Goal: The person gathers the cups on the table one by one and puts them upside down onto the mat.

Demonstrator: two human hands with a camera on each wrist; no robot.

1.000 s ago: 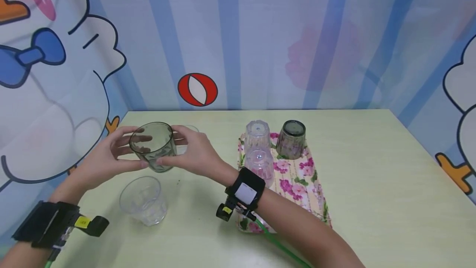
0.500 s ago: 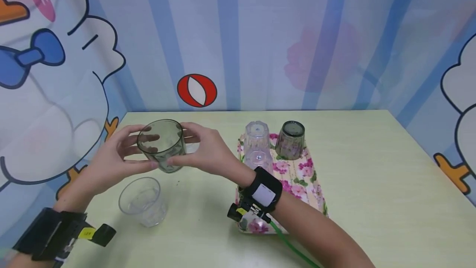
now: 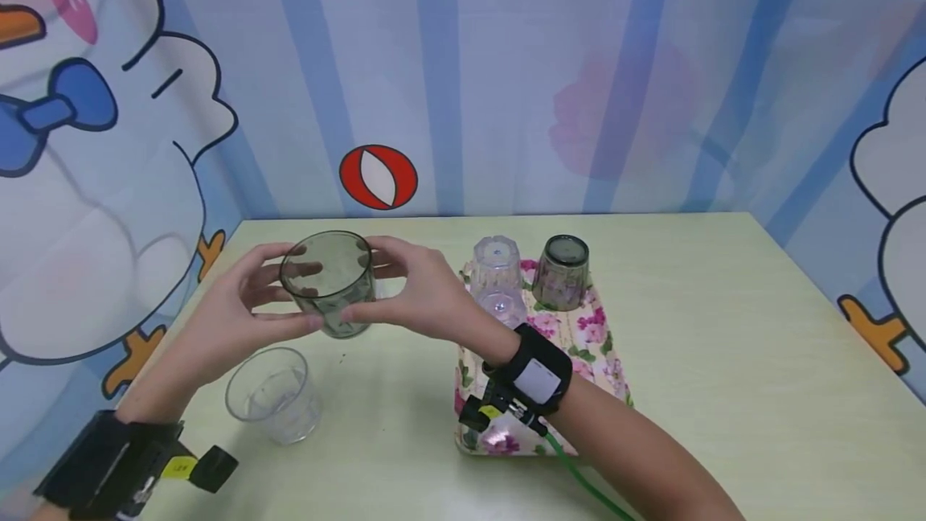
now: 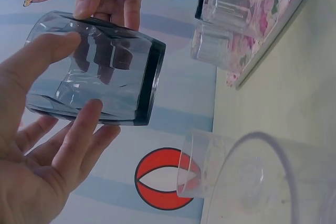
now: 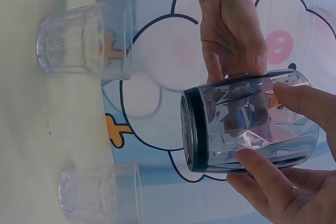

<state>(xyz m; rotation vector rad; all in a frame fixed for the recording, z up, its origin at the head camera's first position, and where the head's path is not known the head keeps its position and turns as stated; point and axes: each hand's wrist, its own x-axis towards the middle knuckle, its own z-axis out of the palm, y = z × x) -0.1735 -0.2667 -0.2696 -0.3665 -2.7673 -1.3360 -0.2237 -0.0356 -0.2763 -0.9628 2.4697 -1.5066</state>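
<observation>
A smoky grey-green tinted glass (image 3: pixel 354 294) is held up above the table, its wide mouth facing up and tilted toward the head camera. My left hand (image 3: pixel 249 308) grips it from the left, thumb in front and fingers behind. From the other side my right hand (image 3: pixel 427 296) grips the same glass, its thumb near the lower part. The right wrist view shows the thick dark base (image 5: pixel 194 129). Below my left hand, a clear glass (image 3: pixel 278 402) stands upright on the table. Another clear glass (image 4: pixel 202 163) stands farther back, mostly hidden behind my right hand in the head view.
A floral tray (image 3: pixel 589 344) lies right of centre, partly covered by my right forearm. On it, upside down, are two clear glasses (image 3: pixel 497 260), one behind the other, and a dark tinted glass (image 3: pixel 563 272). A printed curtain (image 3: pixel 506 87) hangs behind the table (image 3: pixel 687 328).
Both hands have moved to the right together, carrying the tinted glass with them. My right forearm now covers more of the tray. The standing glasses stay in place.
</observation>
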